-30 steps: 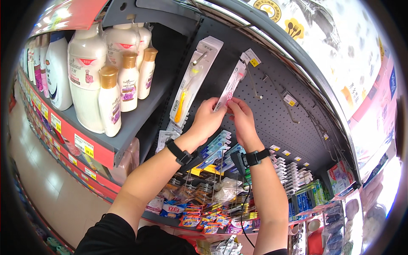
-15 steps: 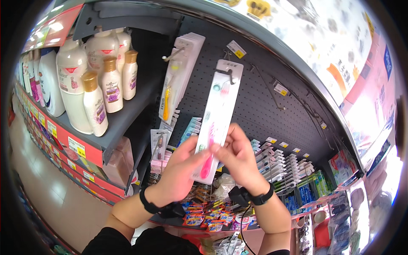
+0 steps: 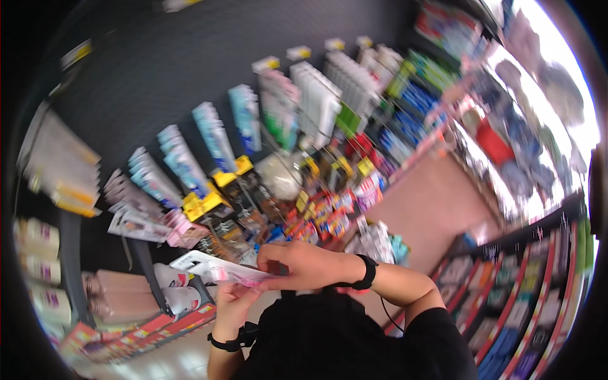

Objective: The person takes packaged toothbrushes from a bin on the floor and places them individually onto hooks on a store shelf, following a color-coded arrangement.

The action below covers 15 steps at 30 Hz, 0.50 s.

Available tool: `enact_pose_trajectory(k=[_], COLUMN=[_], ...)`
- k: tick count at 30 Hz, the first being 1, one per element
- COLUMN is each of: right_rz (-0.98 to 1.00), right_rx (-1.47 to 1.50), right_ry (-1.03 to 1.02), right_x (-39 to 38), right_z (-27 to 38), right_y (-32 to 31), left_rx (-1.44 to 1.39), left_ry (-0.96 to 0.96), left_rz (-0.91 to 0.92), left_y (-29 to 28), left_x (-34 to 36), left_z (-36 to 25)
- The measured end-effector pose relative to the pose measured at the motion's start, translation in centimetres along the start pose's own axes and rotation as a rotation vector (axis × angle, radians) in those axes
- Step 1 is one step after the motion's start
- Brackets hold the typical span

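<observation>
A pink toothbrush in a white blister pack (image 3: 212,266) lies tilted almost flat between my hands, low in front of my black shirt. My right hand (image 3: 297,269) is closed on the pack's right end, while my left hand (image 3: 234,304) grips it from underneath, its fingers partly hidden by the card. The picture is smeared by motion, so details of the pack are hard to make out.
Hooks of packaged toothbrushes (image 3: 316,101) line the dark pegboard (image 3: 152,69), above small colourful packets (image 3: 329,215). Shelves of bottles and boxes (image 3: 117,291) stand at the left, further shelves (image 3: 506,304) at the lower right, and a pinkish floor (image 3: 430,209) shows between.
The toothbrush pack has come down from upright in front of the pegboard to tilted low near my body, both hands still on it. The view has swung toward the right.
</observation>
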State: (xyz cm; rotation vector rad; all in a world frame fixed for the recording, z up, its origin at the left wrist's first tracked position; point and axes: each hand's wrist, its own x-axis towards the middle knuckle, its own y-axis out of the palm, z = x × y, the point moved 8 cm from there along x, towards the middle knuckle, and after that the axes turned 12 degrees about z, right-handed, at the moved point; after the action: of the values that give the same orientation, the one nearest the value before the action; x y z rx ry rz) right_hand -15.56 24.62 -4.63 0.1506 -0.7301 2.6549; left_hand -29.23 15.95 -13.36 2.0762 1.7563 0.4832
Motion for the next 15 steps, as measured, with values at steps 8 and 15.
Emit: enact_pose_trajectory(k=[8,15], right_rz=[-0.374,-0.717], right_rx=[0.556,0.886], right_ry=[0.405,0.511], right_x=[-17.3,-26.6], right_z=[-11.8,-16.0], right_y=[5.0,7.1], left_rx=[0.306,0.263], left_ry=[-0.468,-0.632], left_rz=[0.238,0.515], left_y=[6.7,13.2], left_x=[5.0,8.8], left_z=[10.6,17.7])
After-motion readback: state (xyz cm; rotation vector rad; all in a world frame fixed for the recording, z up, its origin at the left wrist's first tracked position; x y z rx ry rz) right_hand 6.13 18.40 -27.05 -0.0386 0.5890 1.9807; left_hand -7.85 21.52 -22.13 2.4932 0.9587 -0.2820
